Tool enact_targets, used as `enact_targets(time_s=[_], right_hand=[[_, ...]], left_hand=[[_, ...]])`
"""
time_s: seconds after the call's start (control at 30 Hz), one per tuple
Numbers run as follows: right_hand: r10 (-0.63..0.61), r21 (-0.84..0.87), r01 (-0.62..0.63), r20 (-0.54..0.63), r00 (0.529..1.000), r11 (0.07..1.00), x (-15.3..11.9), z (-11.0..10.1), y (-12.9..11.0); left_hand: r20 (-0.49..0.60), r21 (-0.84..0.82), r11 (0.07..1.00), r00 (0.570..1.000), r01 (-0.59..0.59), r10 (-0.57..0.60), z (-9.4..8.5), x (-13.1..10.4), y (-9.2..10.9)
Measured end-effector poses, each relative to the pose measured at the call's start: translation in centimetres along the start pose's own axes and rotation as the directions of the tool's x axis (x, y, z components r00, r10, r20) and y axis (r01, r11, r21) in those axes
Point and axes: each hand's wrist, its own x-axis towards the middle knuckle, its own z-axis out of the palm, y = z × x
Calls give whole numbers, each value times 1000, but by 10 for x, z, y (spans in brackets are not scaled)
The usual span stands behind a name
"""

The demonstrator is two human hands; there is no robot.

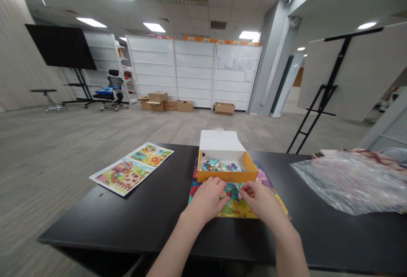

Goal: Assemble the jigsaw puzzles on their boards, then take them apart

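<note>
An open yellow box [227, 177] with a raised white lid holds a heap of jigsaw puzzle pieces [216, 165]. It stands on the back part of a colourful picture board [243, 211], which lies on the black table. My left hand [208, 196] rests over the board's left half, just in front of the box, fingers stretched out and thumb apart. To its right, my right hand [262, 200] is closed in a pinch on a small pale puzzle piece [239, 193], low over the board. Its fingers partly hide the piece.
A printed picture sheet [132, 167] lies at the left of the black table [152, 209]. On the right is a clear plastic bag [356, 179] with pinkish contents. Beyond the table stand cardboard boxes [158, 97], an office chair [113, 90] and a screen on a stand [62, 47].
</note>
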Motion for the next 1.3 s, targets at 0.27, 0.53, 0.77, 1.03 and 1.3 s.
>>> enact_targets(time_s=[0.27,0.53,0.77,1.03,1.3], right_hand=[[-23,166,26,-19,1000,986,2,9,9],[-28,463,14,22,999,886,7,15,7],[-35,540,1,53,998,842,7,18,8],[-46,536,56,-32,998,842,3,7,4],[-71,623,174,-187,980,763,20,-8,-24]], left_hand=[[-29,118,993,1000,6,-3,5,1,9],[-36,204,979,999,13,-5,6,1,15],[-85,250,968,996,21,0,15,0,15],[-91,220,975,996,18,3,14,-2,15],[-76,149,989,997,-6,18,7,-10,17]])
